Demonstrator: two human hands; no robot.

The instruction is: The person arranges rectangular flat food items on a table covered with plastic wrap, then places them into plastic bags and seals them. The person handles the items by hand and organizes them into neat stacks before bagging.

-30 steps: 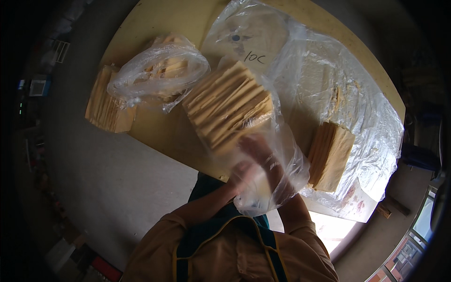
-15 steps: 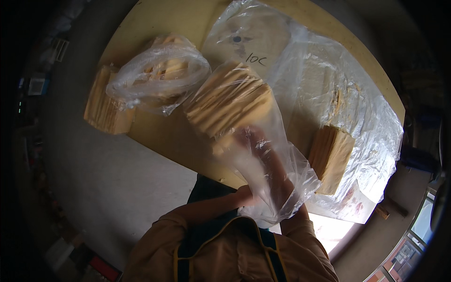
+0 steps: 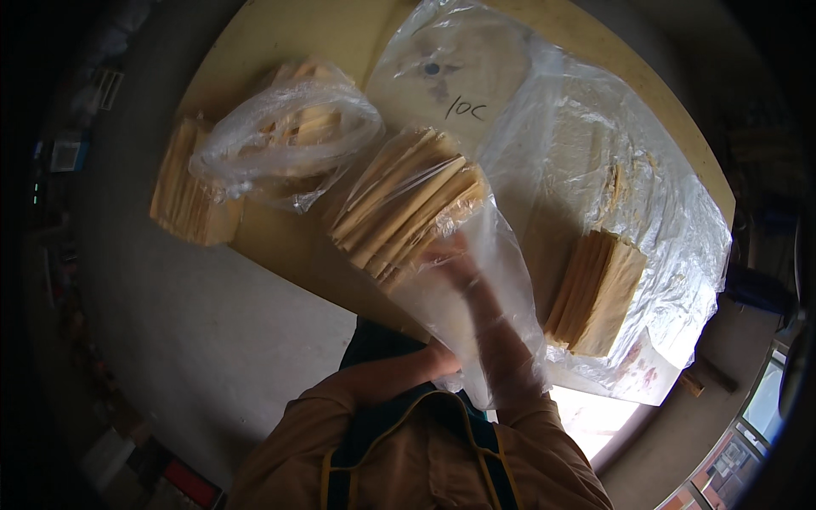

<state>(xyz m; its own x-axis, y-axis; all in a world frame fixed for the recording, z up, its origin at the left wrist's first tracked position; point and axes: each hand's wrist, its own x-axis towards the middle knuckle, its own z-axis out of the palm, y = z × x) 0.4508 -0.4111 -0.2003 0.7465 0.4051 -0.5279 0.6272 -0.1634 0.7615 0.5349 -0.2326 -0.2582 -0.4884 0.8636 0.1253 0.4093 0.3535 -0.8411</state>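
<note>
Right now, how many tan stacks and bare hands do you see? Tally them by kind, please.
Tan stacks: 4 (left stack, plastic-ringed stack, bagged stack, right stack)
Bare hands: 2 (left hand, right hand)
Total: 6

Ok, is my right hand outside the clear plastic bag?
No, your right hand is inside the clear plastic bag, with the forearm showing through the film.

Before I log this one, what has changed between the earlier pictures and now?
The left hand drew back toward the body, near the clear bag's mouth. The bagged stack of tan sheets turned slightly counterclockwise, and the bag looks less bunched. No new grip or release can be made out. The right hand remains inside the bag; the other stacks stayed put.
</note>
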